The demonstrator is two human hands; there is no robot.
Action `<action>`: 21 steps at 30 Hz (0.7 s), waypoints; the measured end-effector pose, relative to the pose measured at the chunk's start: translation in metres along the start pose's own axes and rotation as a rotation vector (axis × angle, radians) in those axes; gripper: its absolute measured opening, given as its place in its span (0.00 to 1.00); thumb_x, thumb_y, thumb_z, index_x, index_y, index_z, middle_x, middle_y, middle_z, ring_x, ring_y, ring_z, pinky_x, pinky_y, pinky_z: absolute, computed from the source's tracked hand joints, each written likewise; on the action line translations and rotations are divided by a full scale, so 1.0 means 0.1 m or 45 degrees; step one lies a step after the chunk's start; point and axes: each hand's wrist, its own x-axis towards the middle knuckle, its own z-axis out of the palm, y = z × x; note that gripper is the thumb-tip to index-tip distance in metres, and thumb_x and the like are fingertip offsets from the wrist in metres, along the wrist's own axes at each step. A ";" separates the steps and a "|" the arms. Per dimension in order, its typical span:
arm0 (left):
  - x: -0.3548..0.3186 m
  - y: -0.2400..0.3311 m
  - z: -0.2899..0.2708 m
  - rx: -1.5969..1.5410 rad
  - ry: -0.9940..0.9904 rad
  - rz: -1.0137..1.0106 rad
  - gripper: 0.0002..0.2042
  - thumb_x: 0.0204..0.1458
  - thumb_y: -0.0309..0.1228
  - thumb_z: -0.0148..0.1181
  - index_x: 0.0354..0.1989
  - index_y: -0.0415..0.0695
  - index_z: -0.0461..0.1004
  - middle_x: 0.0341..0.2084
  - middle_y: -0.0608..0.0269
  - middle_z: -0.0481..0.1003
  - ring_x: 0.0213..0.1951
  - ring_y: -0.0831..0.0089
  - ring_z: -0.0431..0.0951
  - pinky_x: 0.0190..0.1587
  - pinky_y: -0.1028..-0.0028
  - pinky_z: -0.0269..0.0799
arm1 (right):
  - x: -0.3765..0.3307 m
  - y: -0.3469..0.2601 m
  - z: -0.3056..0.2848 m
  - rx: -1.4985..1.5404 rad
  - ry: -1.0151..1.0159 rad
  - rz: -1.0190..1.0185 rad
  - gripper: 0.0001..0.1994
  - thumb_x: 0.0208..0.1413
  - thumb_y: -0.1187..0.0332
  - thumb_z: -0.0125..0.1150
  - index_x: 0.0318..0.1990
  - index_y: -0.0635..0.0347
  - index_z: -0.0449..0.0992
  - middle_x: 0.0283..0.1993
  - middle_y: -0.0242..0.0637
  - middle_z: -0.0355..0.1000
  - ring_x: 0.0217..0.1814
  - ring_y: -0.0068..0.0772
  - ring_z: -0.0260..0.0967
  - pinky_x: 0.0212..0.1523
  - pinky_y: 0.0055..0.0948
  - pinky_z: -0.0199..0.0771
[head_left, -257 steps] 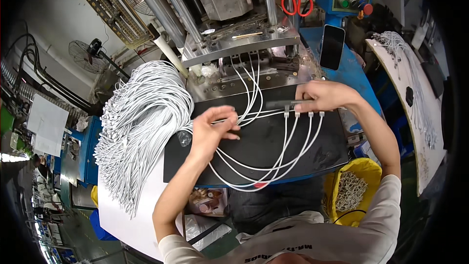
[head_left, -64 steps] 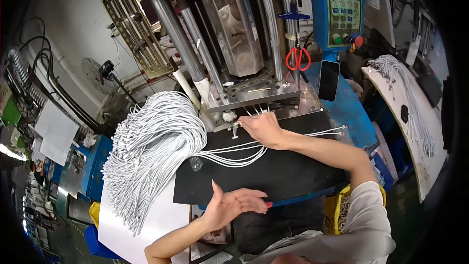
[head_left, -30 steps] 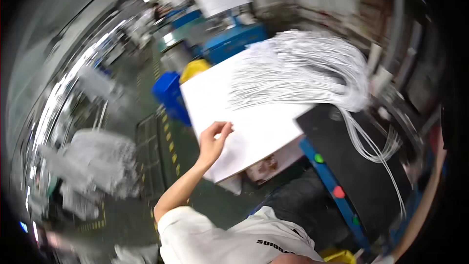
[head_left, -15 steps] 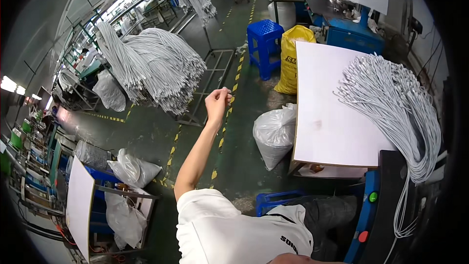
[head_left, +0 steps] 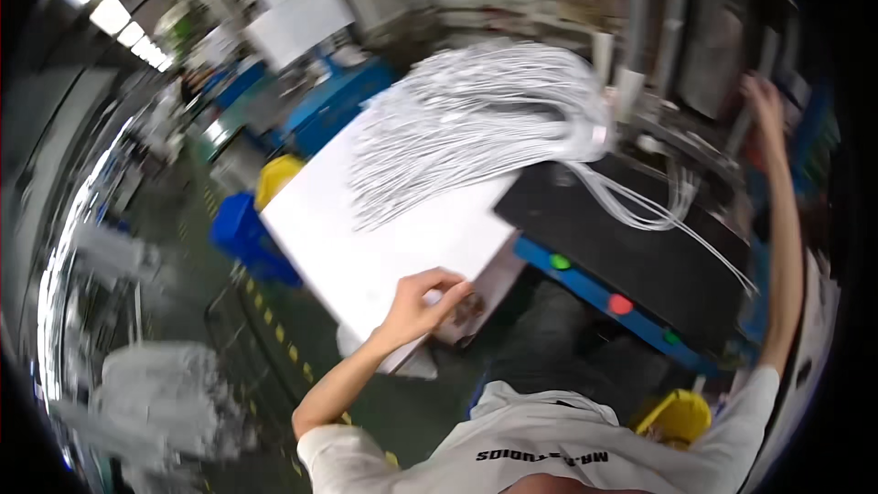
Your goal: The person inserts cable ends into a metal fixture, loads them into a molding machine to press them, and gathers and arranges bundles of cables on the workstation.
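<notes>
My left hand (head_left: 423,307) is over the near edge of a white-topped table (head_left: 338,261), its fingers curled and the thumb close to the fingertips. Nothing shows in it. Far out at the right, my right hand (head_left: 765,101) is raised beside blurred machine parts, its fingers smeared by motion. I cannot make out what it touches. A large bundle of pale grey cords (head_left: 476,119) lies across the table, its bend at the right. Several cords trail over a black machine top (head_left: 622,242) with a blue front carrying green and red buttons.
A blue stool (head_left: 251,236) and a yellow bag (head_left: 277,178) stand beyond the table's left edge. Another hanging bundle of grey cords (head_left: 169,402) is at the lower left. By my right side is a yellow container (head_left: 677,416). Blue equipment (head_left: 343,102) stands behind the table.
My view has swung to the right, bringing the table and black machine to the middle. My left hand is now by the table instead of over the aisle. My right arm has come into view.
</notes>
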 end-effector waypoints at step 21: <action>1.84 -0.47 0.36 0.908 -0.019 -0.326 0.39 0.62 0.64 0.53 0.60 0.35 0.75 0.48 0.43 0.82 0.48 0.50 0.83 0.52 0.60 0.78 | -4.40 0.64 -5.11 -1.624 0.893 0.761 0.21 0.61 0.58 0.63 0.52 0.68 0.77 0.48 0.56 0.79 0.53 0.55 0.78 0.55 0.47 0.76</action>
